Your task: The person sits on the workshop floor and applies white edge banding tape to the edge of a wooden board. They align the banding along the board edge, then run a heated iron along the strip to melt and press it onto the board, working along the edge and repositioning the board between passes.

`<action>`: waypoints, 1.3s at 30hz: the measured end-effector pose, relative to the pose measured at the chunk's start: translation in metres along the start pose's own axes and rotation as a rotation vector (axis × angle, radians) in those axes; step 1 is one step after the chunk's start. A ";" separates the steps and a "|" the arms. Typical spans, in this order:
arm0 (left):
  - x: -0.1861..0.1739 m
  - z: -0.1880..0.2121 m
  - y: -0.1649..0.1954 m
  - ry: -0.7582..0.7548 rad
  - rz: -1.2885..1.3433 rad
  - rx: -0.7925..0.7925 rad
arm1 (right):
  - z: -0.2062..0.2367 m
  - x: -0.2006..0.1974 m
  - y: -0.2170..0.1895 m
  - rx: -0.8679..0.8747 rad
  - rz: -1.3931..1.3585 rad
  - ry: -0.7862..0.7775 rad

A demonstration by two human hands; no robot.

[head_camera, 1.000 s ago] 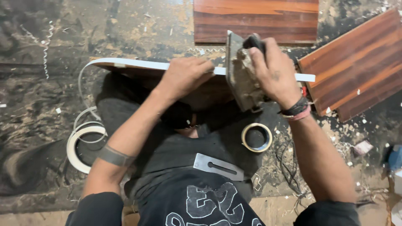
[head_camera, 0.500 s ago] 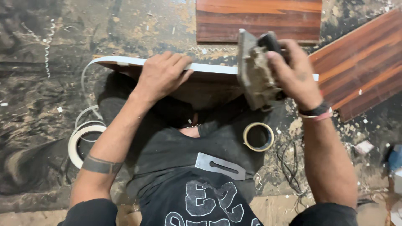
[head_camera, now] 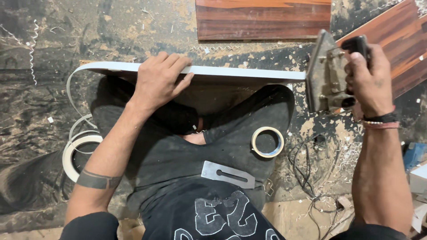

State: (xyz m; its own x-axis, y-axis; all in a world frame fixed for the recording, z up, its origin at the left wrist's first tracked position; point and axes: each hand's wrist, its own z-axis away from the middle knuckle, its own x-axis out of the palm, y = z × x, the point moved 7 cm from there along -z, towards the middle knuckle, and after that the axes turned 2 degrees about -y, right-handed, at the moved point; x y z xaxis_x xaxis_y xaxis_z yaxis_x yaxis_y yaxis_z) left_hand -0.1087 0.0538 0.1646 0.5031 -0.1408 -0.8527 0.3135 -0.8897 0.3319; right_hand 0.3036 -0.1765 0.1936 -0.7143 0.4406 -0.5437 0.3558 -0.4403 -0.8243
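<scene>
Person sits cross-legged on a dusty workshop floor [head_camera: 40,102] with a board on edge across the lap, top edge facing up

Left to right: a coil of white edge banding [head_camera: 73,153] lies on the floor at far left, its loose tail curving up to the board's left end. The board [head_camera: 240,73] runs across the middle, and a white strip looks laid along its whole visible top edge. Left hand [head_camera: 158,82] rests palm-down on that edge left of centre, fingers [head_camera: 178,66] spread and draped over the strip, pressing, not pinching. On the lap sit a flat metal blade with a slot [head_camera: 227,174] and, right of it, a roll of tape [head_camera: 267,142]. At the board's right end the right hand [head_camera: 369,80] grips the black handle of an old clothes iron [head_camera: 327,73], fingers curled tight round it, soleplate standing against the end of the strip. A tangle of cord [head_camera: 307,169] lies on the floor below

Progress, judged: iron is at the right end, so pressing of the strip seems nearly through; the tail at the left is uncut and trimming looks undone

Count: one board in work, two red-brown panels [head_camera: 262,20] on the floor behind, one iron, one banding coil, one tape roll, one blade, two hands
</scene>
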 end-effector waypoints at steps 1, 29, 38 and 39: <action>0.000 0.000 0.000 -0.002 0.006 -0.002 | 0.000 0.011 -0.008 -0.042 0.025 -0.023; -0.054 0.047 -0.061 -0.054 -0.013 -0.030 | 0.019 0.226 -0.152 -0.269 -0.148 -0.366; -0.038 0.040 -0.061 -0.087 -0.034 -0.041 | 0.016 0.053 -0.043 0.001 -0.189 -0.042; -0.036 0.040 -0.060 -0.082 -0.038 -0.037 | 0.015 0.041 -0.034 0.015 -0.199 -0.026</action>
State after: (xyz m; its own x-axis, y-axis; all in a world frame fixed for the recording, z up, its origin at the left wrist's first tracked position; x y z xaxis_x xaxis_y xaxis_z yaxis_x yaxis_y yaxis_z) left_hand -0.1776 0.0946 0.1597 0.4228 -0.1434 -0.8948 0.3613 -0.8789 0.3115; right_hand 0.2531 -0.1550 0.2017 -0.7854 0.4995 -0.3657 0.1974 -0.3579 -0.9127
